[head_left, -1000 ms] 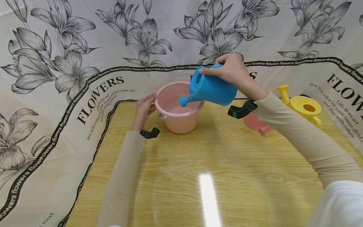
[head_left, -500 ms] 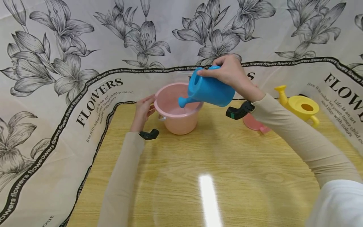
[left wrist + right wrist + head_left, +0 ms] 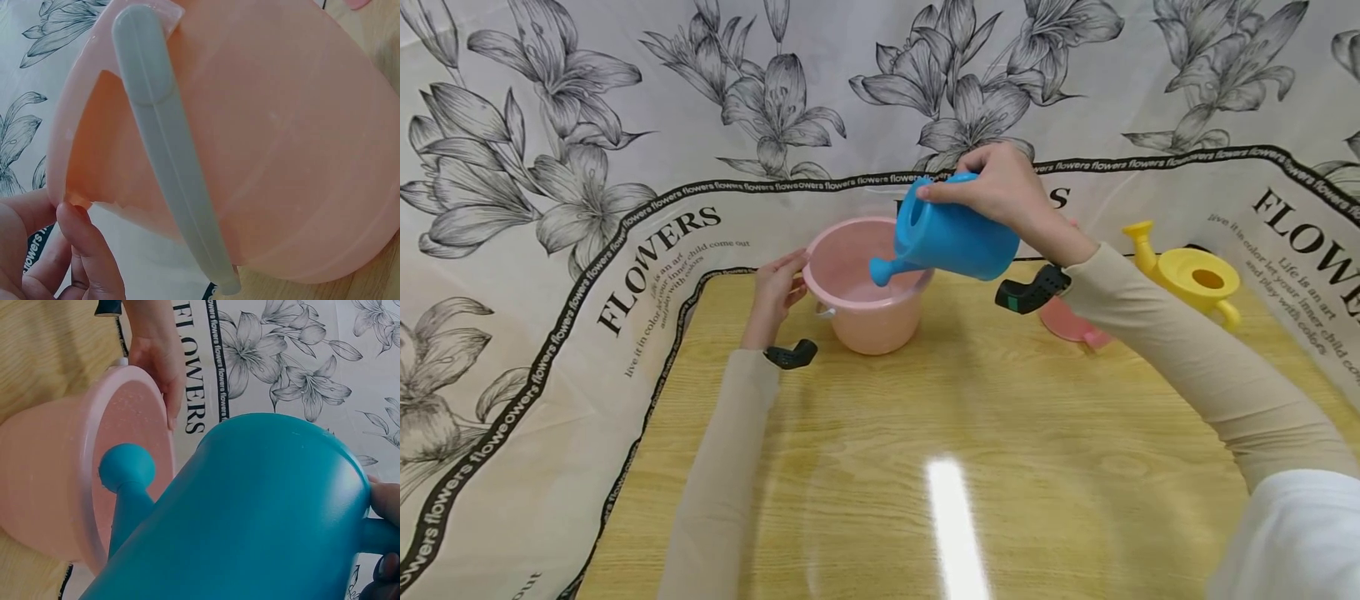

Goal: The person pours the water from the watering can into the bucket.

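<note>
A blue watering can (image 3: 958, 233) is tilted in the air, its spout head (image 3: 881, 271) over the mouth of a pink bucket (image 3: 876, 325). My right hand (image 3: 1003, 187) grips the can by its handle, thumb near the top opening. The bucket stands upright on the table; its grey-white handle (image 3: 169, 150) hangs down the side in the left wrist view. With thumb and fingers, my left hand (image 3: 772, 292) pinches the bucket's rim at the left. Droplets show on the bucket's inner wall in the right wrist view. Whether water is flowing I cannot tell.
A yellow watering can (image 3: 1197, 279) stands at the right rear of the wooden table (image 3: 865, 467). Partly behind my right forearm lies a pink round item (image 3: 1066, 323) with a short handle. Floral cloth (image 3: 820, 100) hangs behind and at the left.
The view has shifted slightly. Both hands, the blue watering can and the bucket keep nearly the same positions relative to each other.
</note>
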A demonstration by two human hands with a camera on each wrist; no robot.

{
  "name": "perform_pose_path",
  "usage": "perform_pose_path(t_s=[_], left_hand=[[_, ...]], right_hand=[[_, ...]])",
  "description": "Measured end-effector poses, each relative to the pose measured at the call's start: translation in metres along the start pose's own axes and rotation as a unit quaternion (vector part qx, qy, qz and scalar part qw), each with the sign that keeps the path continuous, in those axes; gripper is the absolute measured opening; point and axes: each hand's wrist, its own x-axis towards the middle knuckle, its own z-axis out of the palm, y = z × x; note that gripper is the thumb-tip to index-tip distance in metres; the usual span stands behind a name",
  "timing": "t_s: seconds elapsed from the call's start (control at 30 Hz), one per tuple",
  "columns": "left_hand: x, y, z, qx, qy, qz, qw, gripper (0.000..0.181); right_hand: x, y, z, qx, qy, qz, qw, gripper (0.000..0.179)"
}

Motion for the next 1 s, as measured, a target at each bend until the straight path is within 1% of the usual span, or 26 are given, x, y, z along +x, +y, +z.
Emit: perform_pose_path(t_s=[0.27,0.4,0.53,0.8,1.0], left_hand=[[0.0022,0.0021,-0.0005,0.001,0.002,-0.009,1.0000,0.037],[0.0001,0.0027,0.0000,-0.001,0.003,-0.008,1.0000,0.036],[-0.0021,0.0033,0.0000,0.008,0.003,-0.007,0.9999,0.037],[-0.0024,0.0022,0.0004,0.012,0.002,-0.010,0.9999,0.037],[-0.0014,0.0013,0.0009,0.011,0.006,-0.007,0.9999,0.036]], right_hand=[[0.0007,-0.0016,-0.0008,-0.009,0.001,0.003,1.0000,0.065],[0.0006,-0.0016,-0.0008,-0.010,-0.002,0.000,0.9999,0.065],[0.0008,-0.0024,-0.0007,-0.010,-0.006,-0.004,0.9999,0.065],[-0.0001,-0.0029,-0.0005,-0.015,-0.003,0.003,0.9999,0.067],[-0.0003,-0.0031,0.0014,-0.016,-0.001,-0.002,0.9999,0.066]])
